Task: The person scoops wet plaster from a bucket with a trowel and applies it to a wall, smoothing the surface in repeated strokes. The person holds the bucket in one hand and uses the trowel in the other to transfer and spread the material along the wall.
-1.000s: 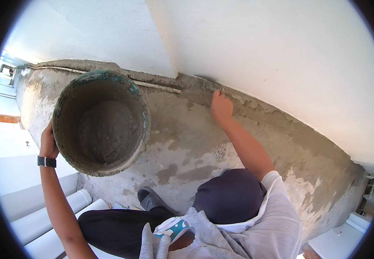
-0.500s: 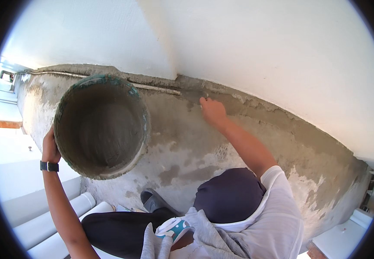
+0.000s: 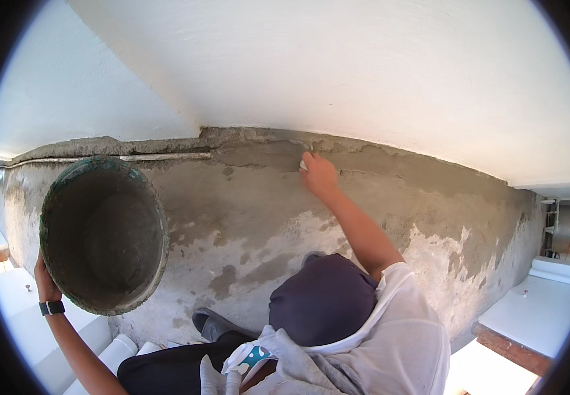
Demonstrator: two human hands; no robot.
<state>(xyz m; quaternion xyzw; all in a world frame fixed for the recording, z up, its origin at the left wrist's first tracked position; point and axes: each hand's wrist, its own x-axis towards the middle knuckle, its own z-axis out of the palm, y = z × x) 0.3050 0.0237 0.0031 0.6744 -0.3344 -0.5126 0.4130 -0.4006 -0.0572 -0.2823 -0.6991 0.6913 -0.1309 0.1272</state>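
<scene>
Bucket (image 3: 141, 217), mortar-crusted, with any label indiscernible, gripped by left hand (image 3: 47, 282); pale handle (image 3: 303, 165) tight within right hand (image 3: 322, 175), near damp mortar (image 3: 377, 161).

Right hand (image 3: 321, 174) is now well apart from the end of the thin pipe (image 3: 166, 157); half a second ago it was near it. A pale handle (image 3: 303, 165) now shows at its fingers. Bucket (image 3: 68, 217) appears further left and lower, its rim barely overlapping the pipe.
</scene>
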